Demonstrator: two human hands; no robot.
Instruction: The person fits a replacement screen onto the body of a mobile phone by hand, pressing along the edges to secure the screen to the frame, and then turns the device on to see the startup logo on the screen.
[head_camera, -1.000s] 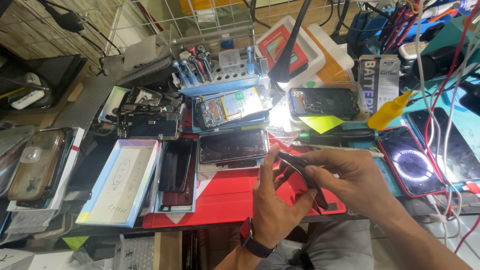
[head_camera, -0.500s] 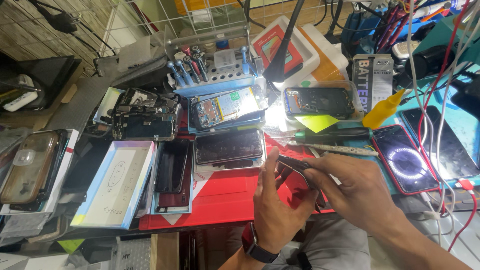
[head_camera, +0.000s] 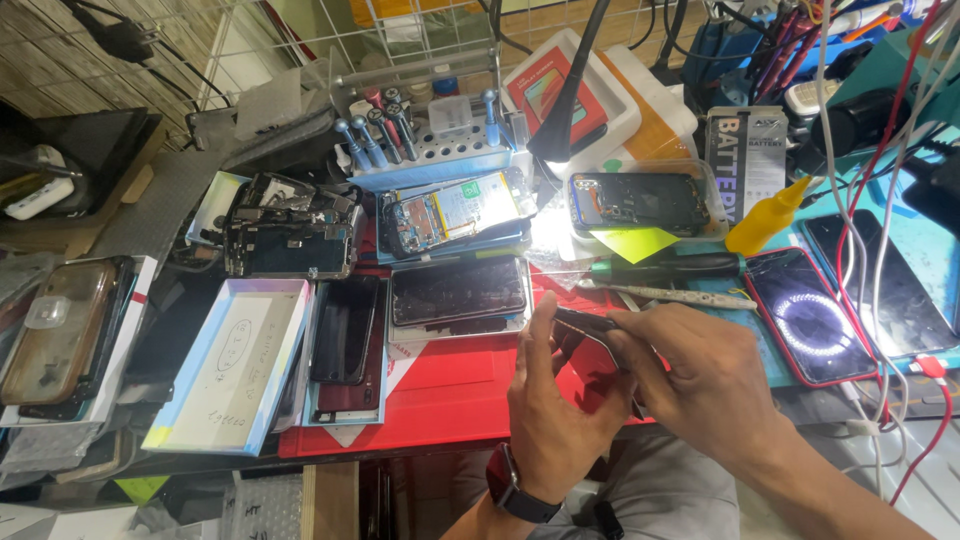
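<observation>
Both hands on a dark phone over the red mat.

We hold the dark phone (head_camera: 590, 335) edge-up between both hands, just above the near edge of the red mat (head_camera: 450, 385). Our left hand (head_camera: 555, 420) is closed around its lower end, thumb pressed up the side; our right hand (head_camera: 700, 385) pinches its upper edge from the right. Beyond the mat lie a screwdriver (head_camera: 660, 267) and tweezers (head_camera: 670, 293); right of the mat, a red-edged phone (head_camera: 805, 315) glows with a ring. Left of the mat sits an open pale box (head_camera: 235, 360). Risk, as we judge it: the phone is held only at its edges above the mat's rim, so a slip could drop it off the bench, and pinch pressure could flex or crack a loosened panel.
</observation>
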